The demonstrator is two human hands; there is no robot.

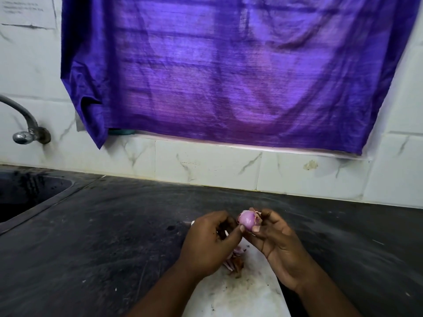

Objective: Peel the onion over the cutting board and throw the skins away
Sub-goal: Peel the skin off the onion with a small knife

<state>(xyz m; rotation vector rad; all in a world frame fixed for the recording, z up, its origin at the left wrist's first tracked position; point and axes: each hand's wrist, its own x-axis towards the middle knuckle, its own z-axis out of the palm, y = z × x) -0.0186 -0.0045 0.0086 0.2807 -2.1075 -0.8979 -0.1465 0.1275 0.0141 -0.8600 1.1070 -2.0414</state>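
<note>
A small pink-purple onion (247, 220) is held above the white cutting board (240, 294), with loose dry skin still hanging at its top right. My right hand (278, 245) grips it from the right and below, thumb on its lower side. My left hand (209, 242) is beside it on the left, its thumb tip touching the onion's lower left and its fingers curled; whether they hold a piece of skin is hidden. A small pile of peeled skins (235, 263) lies on the board under my hands.
The board sits on a dark stone counter (103, 236). A sink (27, 193) is at the far left with a metal tap (25, 131) above it. White tiles and a purple cloth (229, 76) cover the wall behind.
</note>
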